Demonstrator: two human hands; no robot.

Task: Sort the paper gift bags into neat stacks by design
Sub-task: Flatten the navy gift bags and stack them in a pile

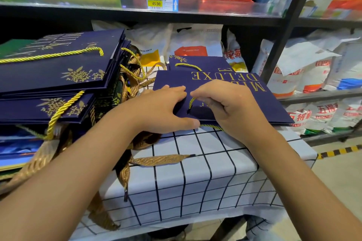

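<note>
A flat navy gift bag (pixel 270 101) with gold "DELUXE" lettering lies on the checked tablecloth, on top of another navy bag (pixel 207 63). My left hand (pixel 162 109) rests flat on its near edge, fingers straight, thumb under the rim. My right hand (pixel 225 103) has its fingers curled round the bag's yellow rope handle (pixel 192 101). On the left stands a tall untidy pile of navy bags (pixel 58 76) with yellow rope handles, and further bags with gold ribbon handles (pixel 158 159) lie under it.
The table (pixel 205 172) has a white cloth with a black grid. Behind it a dark metal shelf (pixel 137 15) carries white sacks below and red boxes with a price tag above. More sacks fill the rack at right. Yellow-black floor tape (pixel 340 150) lies at right.
</note>
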